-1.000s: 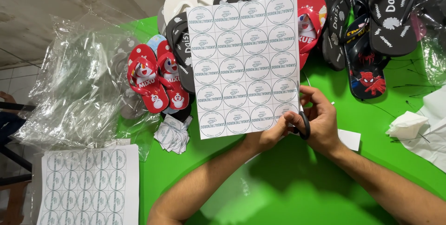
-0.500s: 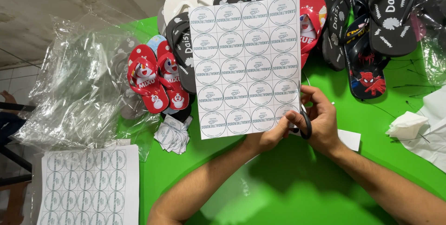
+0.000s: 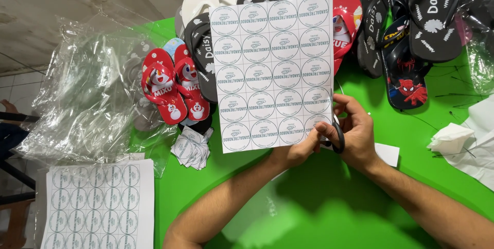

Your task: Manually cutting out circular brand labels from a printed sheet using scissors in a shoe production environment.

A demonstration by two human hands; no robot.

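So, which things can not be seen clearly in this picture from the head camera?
- Scissors: only the black handle shows; the blades are behind the label sheet.
- Left hand: its fingers are behind that sheet; right hand covers part of the handle.
- Sandals behind the sheet: mostly covered.
- Second sheet: cut off by the bottom edge.
- Plastic bags: contents blurred by glare.

A white sheet of round labels (image 3: 275, 71) stands upright in front of the camera, printed with a grid of circular stickers — five rows of four, each a thin dark ring around small lettering. Its lower right corner is pinched, and the sheet tilts slightly, its top edge reaching over the sandals behind. Black-handled scissors (image 3: 337, 133) sit at that same right edge — the blades running up along the paper's side, the handle loop dark and rounded.
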